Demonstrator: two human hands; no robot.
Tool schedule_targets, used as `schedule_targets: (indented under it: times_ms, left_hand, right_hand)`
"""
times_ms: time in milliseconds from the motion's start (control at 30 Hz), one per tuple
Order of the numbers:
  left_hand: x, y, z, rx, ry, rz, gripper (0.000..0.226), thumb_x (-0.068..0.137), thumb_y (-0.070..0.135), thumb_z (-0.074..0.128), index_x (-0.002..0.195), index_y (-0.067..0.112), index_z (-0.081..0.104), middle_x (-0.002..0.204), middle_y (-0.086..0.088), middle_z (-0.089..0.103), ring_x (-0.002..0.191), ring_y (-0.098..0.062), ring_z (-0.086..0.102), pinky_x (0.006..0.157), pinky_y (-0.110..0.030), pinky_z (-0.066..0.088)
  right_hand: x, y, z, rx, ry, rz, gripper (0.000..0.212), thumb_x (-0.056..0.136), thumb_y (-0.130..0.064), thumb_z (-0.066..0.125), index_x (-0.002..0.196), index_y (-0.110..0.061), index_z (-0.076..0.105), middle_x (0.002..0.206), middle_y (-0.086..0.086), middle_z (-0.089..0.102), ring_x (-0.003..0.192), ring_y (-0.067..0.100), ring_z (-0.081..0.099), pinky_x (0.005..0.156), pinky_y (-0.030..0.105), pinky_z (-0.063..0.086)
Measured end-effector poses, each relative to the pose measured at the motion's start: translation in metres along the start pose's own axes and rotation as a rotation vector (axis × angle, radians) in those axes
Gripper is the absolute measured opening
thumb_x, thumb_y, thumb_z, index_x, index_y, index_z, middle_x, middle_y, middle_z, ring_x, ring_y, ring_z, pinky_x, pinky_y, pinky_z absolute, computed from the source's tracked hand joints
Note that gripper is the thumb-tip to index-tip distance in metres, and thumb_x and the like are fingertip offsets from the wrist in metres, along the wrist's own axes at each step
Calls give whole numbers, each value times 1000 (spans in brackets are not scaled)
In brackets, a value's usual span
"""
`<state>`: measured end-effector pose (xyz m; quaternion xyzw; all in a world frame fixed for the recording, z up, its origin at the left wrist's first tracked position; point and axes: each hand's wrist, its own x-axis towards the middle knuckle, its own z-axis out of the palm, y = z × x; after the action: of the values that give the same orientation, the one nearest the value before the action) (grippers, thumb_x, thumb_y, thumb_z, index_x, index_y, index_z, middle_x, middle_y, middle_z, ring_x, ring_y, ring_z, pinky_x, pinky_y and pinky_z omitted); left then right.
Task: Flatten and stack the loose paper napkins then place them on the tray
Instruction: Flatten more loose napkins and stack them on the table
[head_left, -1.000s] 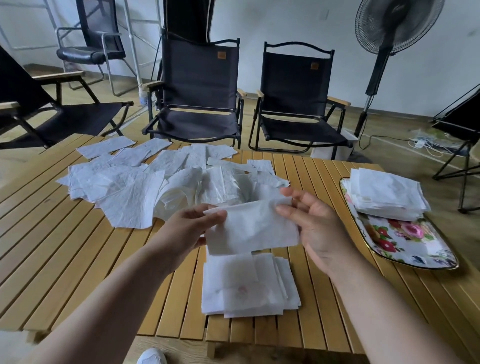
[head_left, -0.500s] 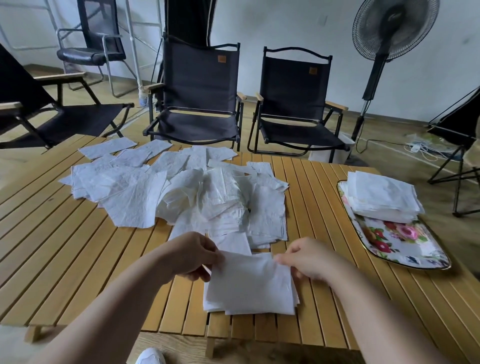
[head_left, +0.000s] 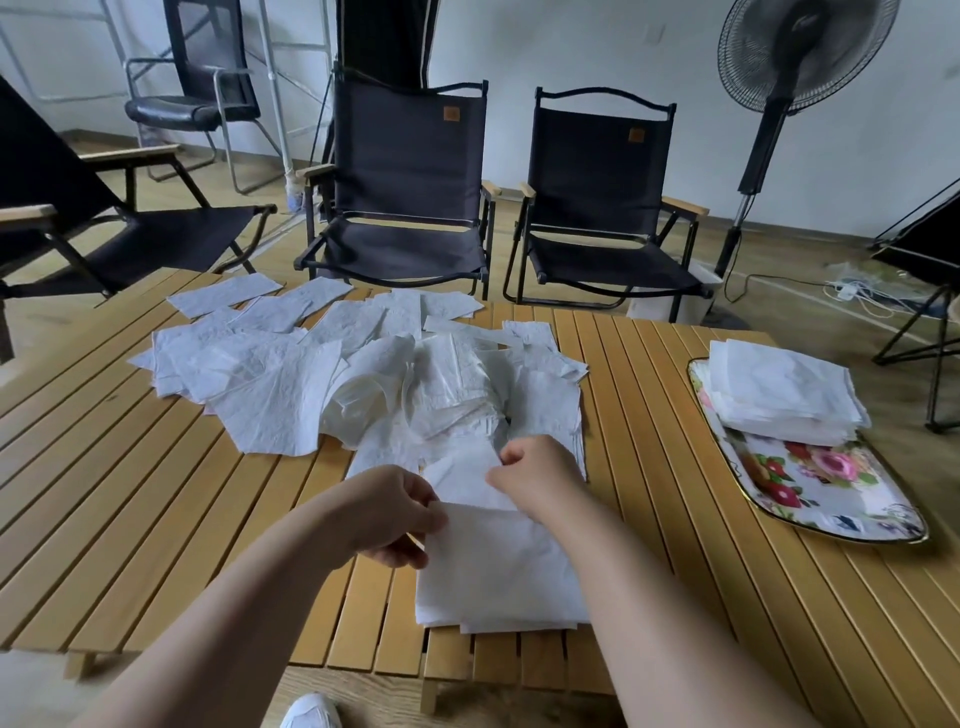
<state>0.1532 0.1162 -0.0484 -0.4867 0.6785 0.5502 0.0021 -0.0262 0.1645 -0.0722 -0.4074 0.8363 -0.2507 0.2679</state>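
From my remote seat I see the left hand (head_left: 395, 514) pinching the far left corner of the small stack of flattened white paper napkins (head_left: 498, 577). Thumb and curled fingers are closed on the top sheet, I judge to pin the pile square. The right hand (head_left: 535, 475) has its fingers curled tight on a loose white napkin (head_left: 460, 480) that lies between that stack and the rumpled heap of white paper napkins (head_left: 363, 384) mid-table; it looks like the next sheet to be drawn over. The stack sits close to the near edge of the slatted wooden table (head_left: 130, 493), so I would drag gently, lest sheets slide off the lip. To the right, bare slats run to the gold-rimmed floral tray (head_left: 852, 519), well apart from both hands. A finished pile of folded napkins (head_left: 779, 395) fills the tray's far end and its near half shows pattern, room enough, I think, for this stack.
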Motion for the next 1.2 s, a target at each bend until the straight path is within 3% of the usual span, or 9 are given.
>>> schedule_targets:
  times_ms: [300, 400, 500, 667, 733, 800, 900, 1067, 1200]
  left_hand:
    - [8, 1, 5, 169, -12, -52, 19, 96, 28, 64, 94, 9, 68, 81, -9, 74, 51, -11, 61, 47, -19, 46]
    - [10, 0, 5, 458, 199, 61, 39, 86, 56, 67, 99, 19, 66, 81, 4, 69, 66, -8, 62, 58, -21, 48]
    - [3, 5, 4, 101, 164, 265, 52, 74, 62, 73, 115, 32, 60, 102, 8, 69, 90, -7, 65, 69, -23, 48]
    - [-6, 12, 12, -112, -21, 372, 15, 87, 37, 73, 91, 23, 71, 66, 7, 66, 60, -8, 51, 56, -21, 41]
    - [-2, 8, 14, -99, -18, 284, 14, 90, 25, 73, 82, 14, 70, 57, 5, 59, 52, -9, 47, 51, -21, 39]
    - [0, 5, 15, -101, -4, 181, 13, 92, 20, 71, 86, 9, 70, 55, 2, 60, 48, -10, 50, 49, -21, 41]
    - [0, 3, 17, -74, -45, 78, 11, 94, 15, 67, 92, 4, 69, 62, -1, 67, 49, -12, 58, 49, -22, 47]
    - [-1, 5, 19, 170, -183, -46, 14, 97, 13, 61, 103, 3, 69, 84, -10, 77, 52, -12, 63, 49, -21, 49]
    - [5, 4, 19, 272, -167, -73, 12, 96, 16, 62, 92, 8, 70, 78, -8, 77, 52, -12, 62, 47, -19, 47]
  right_hand:
    - [-17, 22, -56, 299, 378, -203, 6, 96, -23, 63, 91, -19, 66, 86, -5, 68, 78, 17, 62, 58, 27, 42]
    - [-29, 29, -68, 389, 238, -233, 3, 94, -26, 69, 93, -24, 72, 89, -6, 73, 82, 13, 67, 65, 28, 49]
    - [-36, 33, -72, 471, 8, -252, 5, 90, -21, 75, 94, -18, 76, 92, 5, 77, 81, 16, 69, 73, 32, 51]
    - [-43, 33, -68, 453, -282, -240, 19, 87, -6, 76, 105, -12, 72, 97, 2, 78, 85, 10, 72, 75, 20, 56]
    - [-41, 36, -70, 336, -389, -162, 26, 85, -8, 79, 110, -15, 71, 106, 5, 77, 95, 16, 74, 82, 26, 58]
    - [-40, 40, -74, 130, -485, -68, 22, 86, -16, 78, 108, -15, 72, 104, 4, 77, 88, 15, 73, 71, 24, 53]
    - [-36, 48, -70, -62, -481, 7, 12, 90, -20, 74, 98, -12, 74, 90, 3, 73, 65, 6, 63, 58, 22, 43]
    - [-29, 53, -56, -148, -450, 72, 8, 91, -22, 73, 89, -16, 67, 76, -2, 68, 57, 5, 62, 52, 21, 44]
    - [-26, 51, -42, -161, -416, 91, 18, 89, -24, 76, 94, -15, 61, 81, 2, 68, 57, 7, 61, 49, 21, 46]
